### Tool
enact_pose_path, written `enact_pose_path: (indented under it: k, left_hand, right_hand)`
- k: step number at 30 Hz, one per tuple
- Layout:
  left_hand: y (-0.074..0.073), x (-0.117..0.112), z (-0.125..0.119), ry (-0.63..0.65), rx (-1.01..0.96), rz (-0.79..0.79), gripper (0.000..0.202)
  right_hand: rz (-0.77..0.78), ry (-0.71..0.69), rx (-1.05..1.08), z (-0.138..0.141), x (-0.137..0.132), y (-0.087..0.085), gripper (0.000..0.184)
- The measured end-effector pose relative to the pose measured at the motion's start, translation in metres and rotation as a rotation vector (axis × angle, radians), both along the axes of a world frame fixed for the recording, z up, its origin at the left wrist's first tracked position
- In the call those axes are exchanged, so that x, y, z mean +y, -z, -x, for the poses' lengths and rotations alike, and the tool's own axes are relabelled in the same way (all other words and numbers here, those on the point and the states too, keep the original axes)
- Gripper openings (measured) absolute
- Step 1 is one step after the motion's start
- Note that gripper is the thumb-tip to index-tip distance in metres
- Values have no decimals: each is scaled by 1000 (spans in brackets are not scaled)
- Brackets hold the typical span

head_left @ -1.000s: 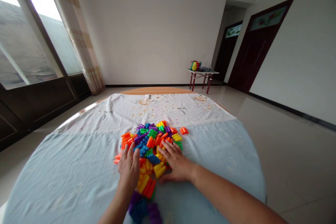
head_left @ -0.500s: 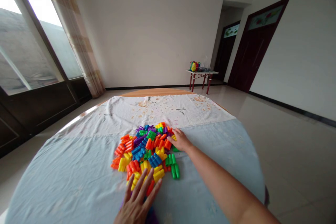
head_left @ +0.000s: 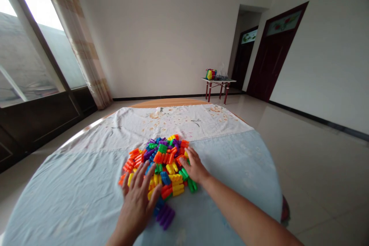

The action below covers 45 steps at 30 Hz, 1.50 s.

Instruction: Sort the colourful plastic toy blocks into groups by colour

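Observation:
Colourful plastic building blocks (head_left: 165, 157), shaped like joined bullets, lie heaped on the cloth in orange, yellow, green, blue and purple. My left hand (head_left: 137, 196) reaches over the heap's near left side, palm down, fingers spread, with nothing seen in its grasp. At the right edge my right hand (head_left: 195, 166) rests against the blocks, thumb and fingers apart. A purple block (head_left: 165, 216) lies nearest me, right of my left hand, beside a partly covered blue one. Green blocks (head_left: 191, 185) sit just below my right hand. Blocks under both palms are hidden.
A pale blue and white floral tablecloth (head_left: 86, 184) covers the round wooden table (head_left: 167, 102). Beyond it, against the far wall, stands a small table (head_left: 219, 81) bearing a colourful bag (head_left: 211, 74) and a clear plastic bag (head_left: 222, 73).
My left hand has moved forward and left onto the heap, uncovering the purple block. My right hand has shifted slightly down along the right edge, and some blocks there have shifted.

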<state>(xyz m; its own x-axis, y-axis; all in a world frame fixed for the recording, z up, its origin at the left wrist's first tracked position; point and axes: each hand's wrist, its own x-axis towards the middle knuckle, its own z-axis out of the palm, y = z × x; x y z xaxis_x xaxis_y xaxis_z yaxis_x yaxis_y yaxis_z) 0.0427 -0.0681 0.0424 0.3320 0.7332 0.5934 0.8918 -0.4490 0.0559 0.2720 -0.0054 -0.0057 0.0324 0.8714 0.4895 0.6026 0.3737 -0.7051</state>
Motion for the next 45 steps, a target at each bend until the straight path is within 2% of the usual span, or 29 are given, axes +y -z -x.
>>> enact_pose_path:
  k: [2, 4, 7, 10, 14, 18, 26, 32, 41, 45]
  left_hand:
    - [-1, 16, 10, -151, -206, 48, 46]
    - [1, 32, 22, -284, -370, 97, 47]
    - [8, 48, 39, -399, -538, 130, 52]
    - [15, 53, 53, -437, -691, 157, 52]
    - [20, 51, 64, -455, -792, 232, 48]
    - [21, 48, 69, -483, -882, 328, 43]
    - [20, 45, 71, -504, -972, 408, 40]
    - [17, 43, 68, -513, -998, 415, 38]
    - [31, 58, 76, -522, -972, 440, 37]
    - [31, 61, 77, -549, -958, 426, 34]
  right_hand:
    - [-20, -36, 9, 13, -10, 5, 63]
    - [-58, -102, 29, 24, -17, 6, 61]
    - [-108, -109, 97, 23, -20, 0, 51]
    - [-126, 48, 177, 1, -15, -4, 42]
    - [-42, 257, 270, -24, -6, 1, 42]
    - [4, 259, 279, -23, -4, 4, 40]
    - [106, 274, 220, -18, -9, -1, 40]
    - [119, 295, 182, -17, -8, 0, 39]
    - [114, 276, 178, -16, -5, -2, 40]
    - [135, 221, 254, -19, -4, -3, 44]
